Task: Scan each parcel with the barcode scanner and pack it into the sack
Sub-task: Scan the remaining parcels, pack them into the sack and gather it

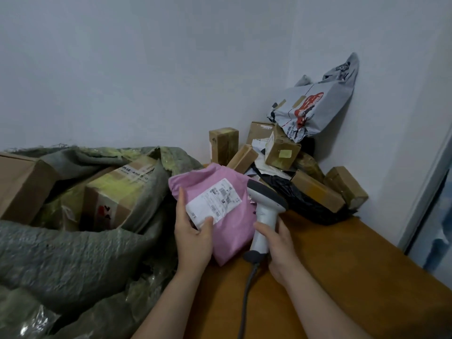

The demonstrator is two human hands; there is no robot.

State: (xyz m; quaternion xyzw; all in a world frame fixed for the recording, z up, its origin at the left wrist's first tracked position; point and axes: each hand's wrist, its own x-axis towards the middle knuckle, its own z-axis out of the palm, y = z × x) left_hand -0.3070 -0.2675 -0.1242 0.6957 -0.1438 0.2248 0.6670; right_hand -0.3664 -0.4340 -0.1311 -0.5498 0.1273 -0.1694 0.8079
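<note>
We've got the sack [73, 245] open at left with boxes [110, 192] inside, our left hand [193, 241] fingers [181, 199] clamping the pink parcel [227, 231] label-up just beside it so the scanner [265, 209] gripped in our right hand [281, 245] can read it, clear drop sackward, pile [281, 152] crowding the surface [354, 277] back-right.

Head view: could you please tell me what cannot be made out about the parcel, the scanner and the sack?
Label on the pink parcel, head view: print too small and blurred; the left hand covers one corner.
Scanner, head view: cable cut off by the bottom edge.
Sack, head view: inside hidden by its folds and top boxes.
</note>
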